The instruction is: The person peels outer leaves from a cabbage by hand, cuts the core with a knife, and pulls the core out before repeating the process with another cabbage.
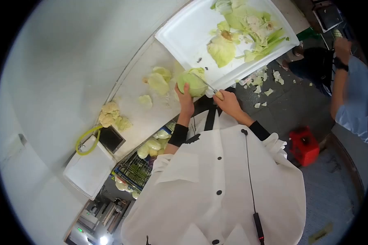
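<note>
A round pale-green cabbage (189, 85) rests at the lower corner of a white tray, over the counter's edge. My left hand (185, 102) grips it from below, thumb pressed up along its side. In my right hand (230, 105) is a knife (209, 86), fingers closed round its light handle. Its blade runs up and left across the cabbage's right side. To the left, loose cabbage leaves (157, 81) lie on the counter (131, 92).
The white tray (180, 30) bears leaves and trimmings. A cauliflower (109, 114) sits on the counter near a yellow hose (80, 152). Crates of wrapped vegetables (153, 145) stand below. Scraps (257, 88) litter the floor, with another person (351, 94) and a red container (303, 145) at right.
</note>
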Demonstrator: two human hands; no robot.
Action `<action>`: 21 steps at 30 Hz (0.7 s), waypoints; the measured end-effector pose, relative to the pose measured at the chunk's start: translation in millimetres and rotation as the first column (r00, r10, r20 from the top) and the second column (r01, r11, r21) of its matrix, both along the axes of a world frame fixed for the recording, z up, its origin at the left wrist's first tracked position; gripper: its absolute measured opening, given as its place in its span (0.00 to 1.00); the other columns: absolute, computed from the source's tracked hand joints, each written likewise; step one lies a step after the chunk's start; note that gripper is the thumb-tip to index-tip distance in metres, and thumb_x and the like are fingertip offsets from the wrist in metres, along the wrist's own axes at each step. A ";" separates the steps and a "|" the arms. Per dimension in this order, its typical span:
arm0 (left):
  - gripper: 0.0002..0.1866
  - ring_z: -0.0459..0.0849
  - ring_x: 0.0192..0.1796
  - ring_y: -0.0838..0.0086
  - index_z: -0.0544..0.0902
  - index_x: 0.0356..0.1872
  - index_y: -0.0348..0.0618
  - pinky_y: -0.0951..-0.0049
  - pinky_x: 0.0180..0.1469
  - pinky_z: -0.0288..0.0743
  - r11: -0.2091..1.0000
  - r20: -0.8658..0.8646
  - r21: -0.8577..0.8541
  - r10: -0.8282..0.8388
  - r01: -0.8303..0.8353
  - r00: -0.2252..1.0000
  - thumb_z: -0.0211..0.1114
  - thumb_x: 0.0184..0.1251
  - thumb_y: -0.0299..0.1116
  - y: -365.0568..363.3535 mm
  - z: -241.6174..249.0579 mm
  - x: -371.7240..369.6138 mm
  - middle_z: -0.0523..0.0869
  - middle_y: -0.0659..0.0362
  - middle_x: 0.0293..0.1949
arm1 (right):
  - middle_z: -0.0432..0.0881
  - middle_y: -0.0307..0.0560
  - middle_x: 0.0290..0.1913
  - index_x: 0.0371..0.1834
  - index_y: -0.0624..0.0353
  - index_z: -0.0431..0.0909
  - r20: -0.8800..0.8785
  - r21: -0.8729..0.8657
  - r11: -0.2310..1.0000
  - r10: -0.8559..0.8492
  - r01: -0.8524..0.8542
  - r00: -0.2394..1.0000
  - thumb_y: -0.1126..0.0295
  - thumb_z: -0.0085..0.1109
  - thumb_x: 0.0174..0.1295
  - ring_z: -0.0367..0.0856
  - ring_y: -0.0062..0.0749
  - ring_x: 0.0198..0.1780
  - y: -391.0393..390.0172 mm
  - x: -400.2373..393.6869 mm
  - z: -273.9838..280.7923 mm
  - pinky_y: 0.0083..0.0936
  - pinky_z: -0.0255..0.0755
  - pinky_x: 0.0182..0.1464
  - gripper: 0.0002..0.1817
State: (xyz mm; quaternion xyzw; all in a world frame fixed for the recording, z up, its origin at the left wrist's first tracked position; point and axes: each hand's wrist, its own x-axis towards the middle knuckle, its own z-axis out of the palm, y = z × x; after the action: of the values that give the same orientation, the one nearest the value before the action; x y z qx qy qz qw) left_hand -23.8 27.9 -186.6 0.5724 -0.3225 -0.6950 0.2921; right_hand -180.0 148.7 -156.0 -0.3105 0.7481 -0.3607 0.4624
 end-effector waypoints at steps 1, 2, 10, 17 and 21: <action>0.37 0.67 0.66 0.64 0.51 0.72 0.46 0.61 0.65 0.65 0.997 0.002 -0.058 -0.042 0.042 0.999 0.61 0.71 0.44 -3.8 -0.6 -3.5 0.65 0.51 0.65 | 0.80 0.64 0.28 0.31 0.65 0.75 -0.002 -0.013 1.000 -0.007 0.007 1.000 0.57 0.60 0.61 0.79 0.63 0.34 -4.5 4.6 -2.7 0.45 0.73 0.34 0.18; 0.36 0.67 0.66 0.63 0.50 0.72 0.45 0.62 0.65 0.66 0.998 -0.012 -0.051 -0.031 0.030 0.999 0.59 0.72 0.43 -2.5 0.0 -5.0 0.65 0.50 0.65 | 0.80 0.63 0.27 0.31 0.65 0.76 -0.016 -0.019 1.000 -0.019 0.018 1.000 0.58 0.60 0.62 0.80 0.60 0.33 -5.6 7.5 -4.8 0.43 0.72 0.33 0.17; 0.37 0.67 0.66 0.63 0.52 0.71 0.48 0.60 0.64 0.67 0.999 0.026 -0.041 -0.022 0.023 0.999 0.60 0.70 0.49 -0.7 -5.6 -2.3 0.64 0.52 0.66 | 0.78 0.60 0.31 0.47 0.62 0.65 0.021 -0.059 0.986 -0.154 0.155 0.988 0.58 0.55 0.68 0.81 0.54 0.33 -0.3 4.6 -7.2 0.41 0.73 0.36 0.19; 0.36 0.68 0.65 0.63 0.52 0.71 0.51 0.58 0.62 0.70 0.995 0.070 -0.087 -0.038 0.044 0.997 0.59 0.71 0.50 -1.5 -15.0 -2.4 0.65 0.53 0.65 | 0.82 0.59 0.34 0.50 0.60 0.64 -0.128 -0.014 0.999 -0.032 0.030 0.991 0.61 0.58 0.65 0.83 0.56 0.36 -20.3 5.3 11.1 0.43 0.75 0.36 0.19; 0.35 0.69 0.65 0.63 0.52 0.72 0.50 0.59 0.62 0.70 0.996 0.080 -0.072 -0.049 0.055 0.996 0.59 0.71 0.49 -0.5 -10.9 -4.1 0.66 0.53 0.65 | 0.82 0.59 0.30 0.48 0.61 0.67 -0.175 -0.047 0.999 -0.004 -0.004 0.985 0.61 0.56 0.66 0.82 0.58 0.33 -14.6 10.8 -0.4 0.42 0.75 0.34 0.16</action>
State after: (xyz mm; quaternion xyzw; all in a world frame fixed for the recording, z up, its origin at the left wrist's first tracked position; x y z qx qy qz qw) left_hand -27.9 27.3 -197.5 0.5791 -0.3741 -0.6671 0.2823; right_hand -169.2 134.1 -156.4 -0.3519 0.7771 -0.3496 0.3873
